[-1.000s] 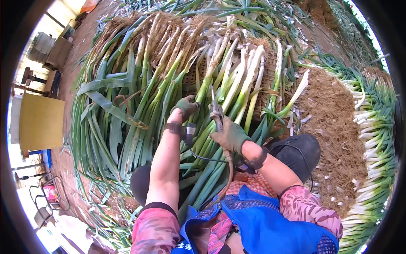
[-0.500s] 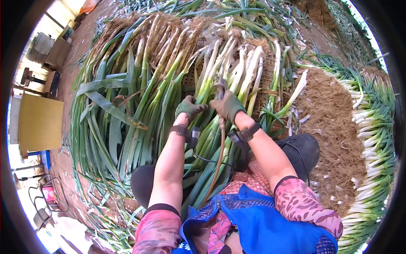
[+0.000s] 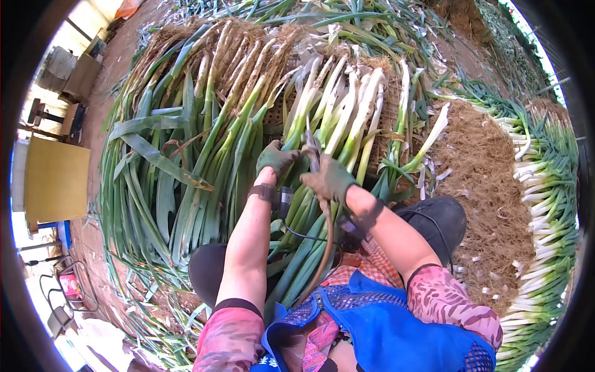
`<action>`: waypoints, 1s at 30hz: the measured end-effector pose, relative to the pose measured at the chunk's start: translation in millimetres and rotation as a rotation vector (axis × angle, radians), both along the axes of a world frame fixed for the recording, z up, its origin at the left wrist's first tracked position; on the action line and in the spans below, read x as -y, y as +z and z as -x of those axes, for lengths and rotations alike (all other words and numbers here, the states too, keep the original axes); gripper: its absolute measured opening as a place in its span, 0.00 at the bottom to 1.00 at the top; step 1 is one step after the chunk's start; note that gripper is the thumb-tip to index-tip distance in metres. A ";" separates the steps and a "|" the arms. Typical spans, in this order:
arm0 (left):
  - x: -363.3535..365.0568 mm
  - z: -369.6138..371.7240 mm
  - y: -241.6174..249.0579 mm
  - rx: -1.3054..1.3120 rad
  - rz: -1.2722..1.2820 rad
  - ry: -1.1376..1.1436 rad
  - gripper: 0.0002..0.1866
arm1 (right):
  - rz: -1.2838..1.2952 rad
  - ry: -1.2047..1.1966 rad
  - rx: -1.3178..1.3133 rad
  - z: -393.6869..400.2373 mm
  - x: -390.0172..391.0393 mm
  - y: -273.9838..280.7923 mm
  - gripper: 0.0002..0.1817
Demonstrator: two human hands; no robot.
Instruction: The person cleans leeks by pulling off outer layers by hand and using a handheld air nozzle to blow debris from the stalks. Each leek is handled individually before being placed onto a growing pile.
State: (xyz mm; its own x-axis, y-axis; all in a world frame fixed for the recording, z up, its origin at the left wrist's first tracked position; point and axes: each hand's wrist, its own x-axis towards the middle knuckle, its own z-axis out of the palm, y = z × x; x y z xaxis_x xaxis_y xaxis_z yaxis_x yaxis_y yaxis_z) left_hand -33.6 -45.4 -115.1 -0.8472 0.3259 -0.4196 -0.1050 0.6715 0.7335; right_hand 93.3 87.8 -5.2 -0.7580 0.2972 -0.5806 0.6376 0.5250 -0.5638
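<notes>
My gloved left hand is closed around the green part of a leek in the middle of the pile. My gloved right hand grips an air blow gun, its thin metal nozzle pointing up along the white shanks. A brown hose runs from the gun down toward my lap. Just beyond my hands lie several leeks with pale, peeled shanks. To the left are leeks with brown, unpeeled shanks and roots. The glove hides part of the gun's handle.
Long green leaves cover the ground at left. On the right, a heap of cut roots borders a curved row of white-ended leeks. A yellow board and a metal chair stand at far left. A black cable crosses my right knee.
My right hand has shifted slightly down and left with the blow gun, whose nozzle now points more upright. The hose bends more. My left hand has stayed nearly in place.
</notes>
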 end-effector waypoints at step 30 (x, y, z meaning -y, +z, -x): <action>45.1 10.8 38.6 -0.283 0.667 0.107 0.16 | 0.269 0.020 0.030 19.2 -35.7 10.5 0.29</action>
State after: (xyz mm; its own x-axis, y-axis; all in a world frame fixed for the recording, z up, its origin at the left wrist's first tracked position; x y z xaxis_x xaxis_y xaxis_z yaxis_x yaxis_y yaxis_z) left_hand -44.4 -90.5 -76.5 -0.9656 -0.0134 -0.2598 -0.0623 0.9815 0.1811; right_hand 74.1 123.4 5.3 -0.7436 0.1144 -0.6588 0.6471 0.3716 -0.6658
